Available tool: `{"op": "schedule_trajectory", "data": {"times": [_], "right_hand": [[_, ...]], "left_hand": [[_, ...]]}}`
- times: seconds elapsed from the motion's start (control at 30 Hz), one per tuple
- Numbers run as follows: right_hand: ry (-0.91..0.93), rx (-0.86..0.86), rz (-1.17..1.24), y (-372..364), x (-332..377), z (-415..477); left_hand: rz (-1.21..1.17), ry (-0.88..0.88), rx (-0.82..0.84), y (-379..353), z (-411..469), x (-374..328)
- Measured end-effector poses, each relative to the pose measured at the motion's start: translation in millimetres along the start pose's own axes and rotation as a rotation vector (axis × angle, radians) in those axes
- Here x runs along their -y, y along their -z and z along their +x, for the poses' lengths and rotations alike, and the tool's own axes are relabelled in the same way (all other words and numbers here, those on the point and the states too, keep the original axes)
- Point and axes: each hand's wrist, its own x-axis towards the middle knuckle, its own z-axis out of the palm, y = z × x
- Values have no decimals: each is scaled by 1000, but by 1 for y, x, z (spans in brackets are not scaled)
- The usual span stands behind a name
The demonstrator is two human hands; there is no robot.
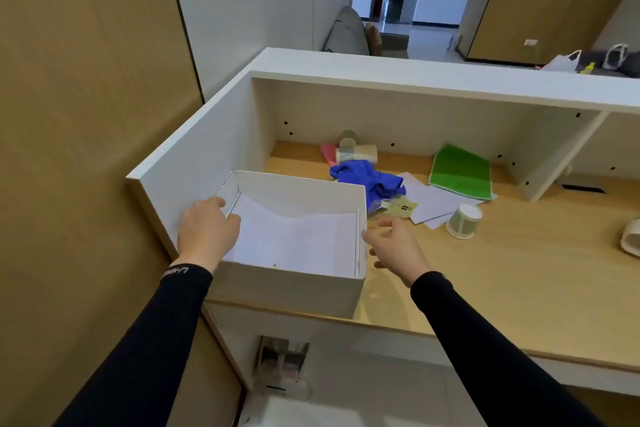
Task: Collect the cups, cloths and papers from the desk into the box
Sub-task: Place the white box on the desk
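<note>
A white open box (294,288) stands at the desk's left front corner with white paper lying inside it. My left hand (207,229) grips the box's left wall near its far corner. My right hand (394,246) hovers just beside the box's right wall, fingers spread, holding nothing. Behind the box lies a crumpled blue cloth (370,180). A paper cup (356,153) lies on its side at the back, next to a pink cloth (328,152). Loose white papers (433,201) spread to the right, with a green cloth (460,172) on them and an upside-down cup (464,220).
The wooden desk (502,281) is bounded by a white hutch wall (207,163) on the left and a shelf divider (554,156) at the right. A small yellow-green tag (403,209) lies by the blue cloth. A white object (630,239) sits at the right edge.
</note>
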Motion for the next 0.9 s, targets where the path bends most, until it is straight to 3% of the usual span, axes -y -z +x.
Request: {"op": "schedule_trajectory", "data": {"times": [0.13,0.23,0.47,0.57,0.9], "right_hand": [[-40,116,-120,-3,7,13],[-31,205,-266,-6,10,19],[39,176,-302,1,3,25],[32,176,-270,21,-10,22],[33,-15,-411,133,-62,8]], "left_hand": [[319,-22,80,-16,10,2],[402,14,94,-23,18,0],[471,60,34,-23,29,-7],[478,58,90,-26,35,-6],[295,-194,249,-70,10,-70]]}}
